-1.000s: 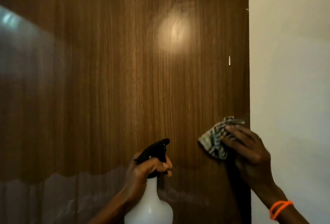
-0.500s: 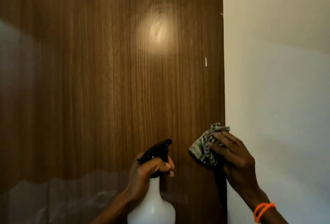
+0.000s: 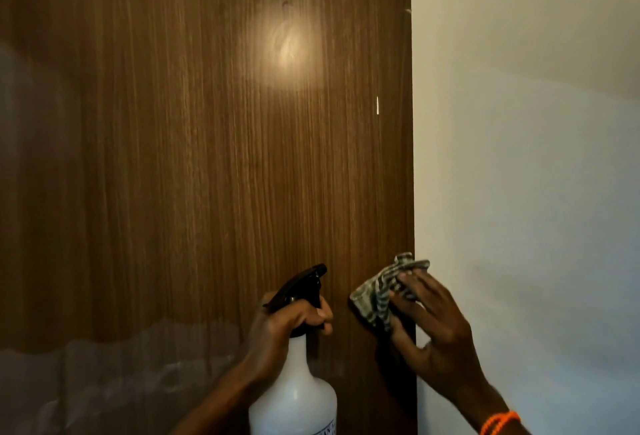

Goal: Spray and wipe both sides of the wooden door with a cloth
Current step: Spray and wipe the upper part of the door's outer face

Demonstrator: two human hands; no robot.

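The dark brown wooden door with vertical grain (image 3: 194, 175) fills the left and middle of the view, standing upright with its right edge meeting the plain pale wall (image 3: 526, 175). A soft round patch of reflected light (image 3: 284, 50) sits high on the door's face, and a small pale vertical mark (image 3: 377, 104) shows near its right edge. A hazy, greyish film with a wavy upper border (image 3: 114, 375) spreads across the lower left part of the door, and a similar haze lies along the left side.

At the bottom centre, the translucent white plastic spray bottle with a black trigger head (image 3: 294, 396) is held upright in front of the door, nozzle pointing up and to the right. The left hand (image 3: 287, 323) has its grip clenched around the bottle's neck, fingers curled over the trigger.

Just to the right, the right hand (image 3: 433, 327) presses the crumpled grey and white striped cloth (image 3: 377, 296) against the door's right edge; its grip is grasping the cloth, thumb curled beneath and fingers spread over it. The cloth touches the door near the edge, its top corner reaching the line where door and wall meet. An orange beaded bracelet (image 3: 498, 422) circles the right wrist.
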